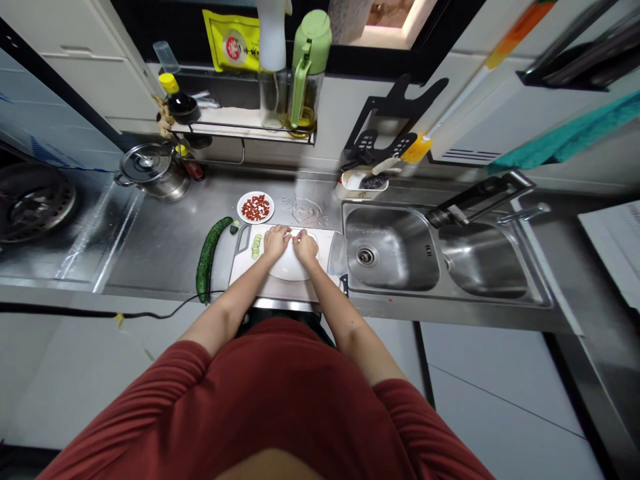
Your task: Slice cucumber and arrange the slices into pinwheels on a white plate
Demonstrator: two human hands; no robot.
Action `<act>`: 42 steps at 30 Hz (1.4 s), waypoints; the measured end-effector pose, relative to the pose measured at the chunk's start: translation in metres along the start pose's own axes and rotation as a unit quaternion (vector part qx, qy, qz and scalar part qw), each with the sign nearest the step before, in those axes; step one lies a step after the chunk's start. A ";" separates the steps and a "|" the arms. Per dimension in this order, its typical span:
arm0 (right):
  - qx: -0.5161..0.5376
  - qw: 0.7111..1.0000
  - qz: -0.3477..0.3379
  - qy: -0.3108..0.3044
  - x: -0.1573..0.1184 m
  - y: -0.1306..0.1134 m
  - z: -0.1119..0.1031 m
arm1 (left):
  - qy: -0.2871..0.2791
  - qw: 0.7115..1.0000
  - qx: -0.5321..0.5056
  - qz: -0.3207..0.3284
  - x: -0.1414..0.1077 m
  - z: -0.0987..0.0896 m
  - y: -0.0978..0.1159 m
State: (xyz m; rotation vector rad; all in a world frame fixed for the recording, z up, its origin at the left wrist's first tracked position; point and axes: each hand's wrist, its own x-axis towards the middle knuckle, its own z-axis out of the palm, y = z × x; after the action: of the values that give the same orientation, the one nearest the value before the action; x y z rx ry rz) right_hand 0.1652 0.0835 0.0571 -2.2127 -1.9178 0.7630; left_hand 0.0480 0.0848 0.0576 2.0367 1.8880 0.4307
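Note:
Both hands are over a white plate (290,265) that lies on a white cutting board (245,268). My left hand (276,241) rests at the plate's upper left, its fingers bent round something I cannot make out. Close beside it, my right hand (305,247) has its fingertips pressed together at the plate's upper edge; what they hold is too small to name. Green cucumber slices (257,247) lie in an overlapping row on the board, left of my left hand. A long dark green cucumber (207,257) lies on the counter left of the board.
A small plate of red pieces (255,208) stands behind the board. A knife handle (344,285) shows at the board's right edge, beside the double sink (393,267). A lidded pot (155,173) stands back left, and a shelf (230,127) holds bottles.

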 end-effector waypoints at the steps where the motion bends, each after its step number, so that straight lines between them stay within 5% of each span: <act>1: 0.000 1.000 0.001 -0.002 0.000 0.000 0.000 | 0.001 1.000 0.000 0.001 0.000 0.000 0.000; 42: 0.017 1.000 -0.012 0.003 -0.006 0.002 -0.001 | 0.011 1.000 -0.026 -0.011 -0.004 -0.004 0.000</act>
State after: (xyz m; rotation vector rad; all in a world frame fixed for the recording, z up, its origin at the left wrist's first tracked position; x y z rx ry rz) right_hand 0.1671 0.0776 0.0586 -2.1666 -1.9090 0.7791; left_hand 0.0460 0.0813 0.0608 1.9842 1.8909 0.4927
